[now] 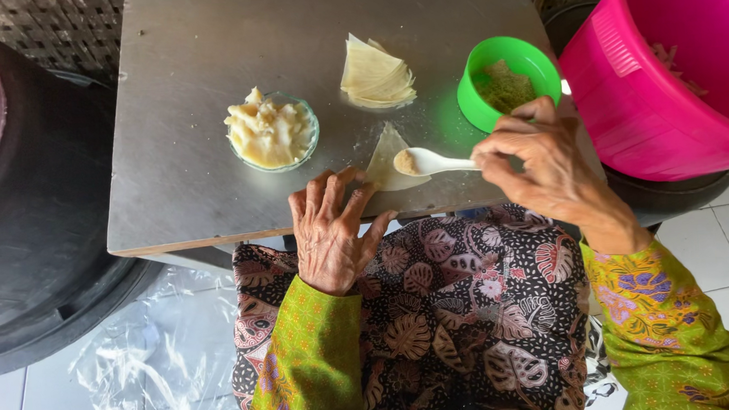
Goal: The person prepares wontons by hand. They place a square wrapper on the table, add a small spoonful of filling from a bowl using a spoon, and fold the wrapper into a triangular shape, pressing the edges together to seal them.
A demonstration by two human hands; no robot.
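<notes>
Spooning filling onto a single wrapper at the table's near edge.
The right hand (pixel 543 160) pinches a white spoon (pixel 430 162) whose bowl rests on the triangular wrapper (pixel 383 159); the left hand (pixel 331 231), fingers loose and holding nothing, touches the wrapper from its 7 o'clock side. A green cup (pixel 477 69) stands at 1 o'clock.

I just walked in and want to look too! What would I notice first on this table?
First the bright pink bucket at the right edge, with a green cup of crumbly filling beside it. In the middle, the right hand holds a white spoon of filling over a single wrapper, while the left hand rests at the table's near edge, fingertips at the wrapper.
</notes>
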